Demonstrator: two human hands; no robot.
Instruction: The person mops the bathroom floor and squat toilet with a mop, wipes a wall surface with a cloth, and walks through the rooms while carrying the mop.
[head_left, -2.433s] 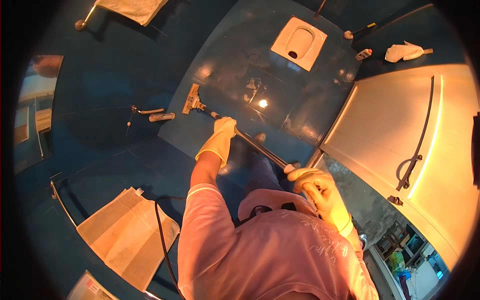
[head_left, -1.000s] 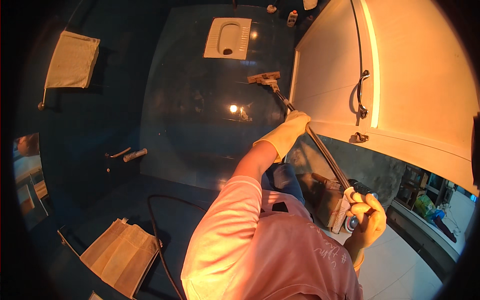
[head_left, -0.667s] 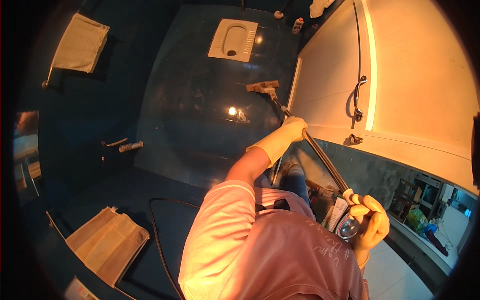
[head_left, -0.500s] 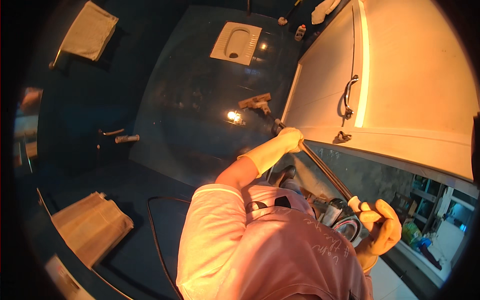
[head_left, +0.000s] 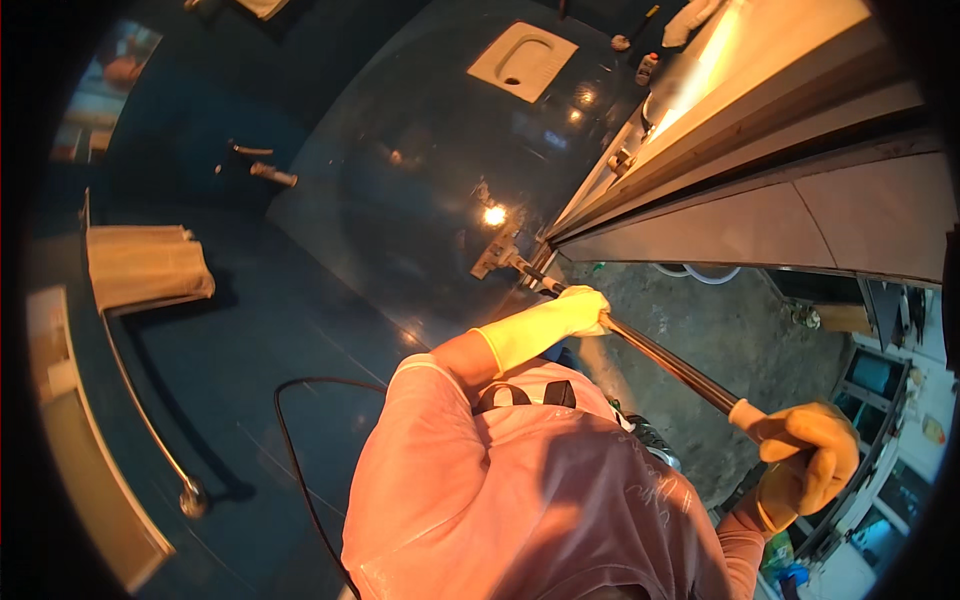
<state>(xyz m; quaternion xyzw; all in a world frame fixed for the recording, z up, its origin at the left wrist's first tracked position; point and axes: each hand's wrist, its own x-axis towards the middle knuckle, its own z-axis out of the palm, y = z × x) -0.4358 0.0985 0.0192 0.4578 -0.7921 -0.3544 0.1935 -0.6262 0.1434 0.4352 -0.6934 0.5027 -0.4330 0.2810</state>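
Note:
Both my hands wear yellow rubber gloves and grip a long metal pole (head_left: 675, 365) with a flat, T-shaped floor head (head_left: 496, 254). My left hand (head_left: 580, 311) closes round the pole's lower part, a little above the head. At the upper end, my right hand (head_left: 812, 455) wraps round the pale grip. The flat head lies at the dark, shiny floor (head_left: 400, 225), beside the door frame; whether it is a brush or a wiper cannot be made out.
A squat toilet (head_left: 523, 60) lies in the floor ahead, with a bottle (head_left: 647, 68) and a toilet brush (head_left: 621, 43) nearby. On the left hang a towel (head_left: 150, 265) and a metal rail (head_left: 150, 400). A black cord (head_left: 285, 440) loops beside me. A door edge (head_left: 740, 190) stands right.
My view has turned, so the door appears more edge-on and more grey floor shows at the right. The pole's flat head has come nearer to me. Both hands still hold the pole.

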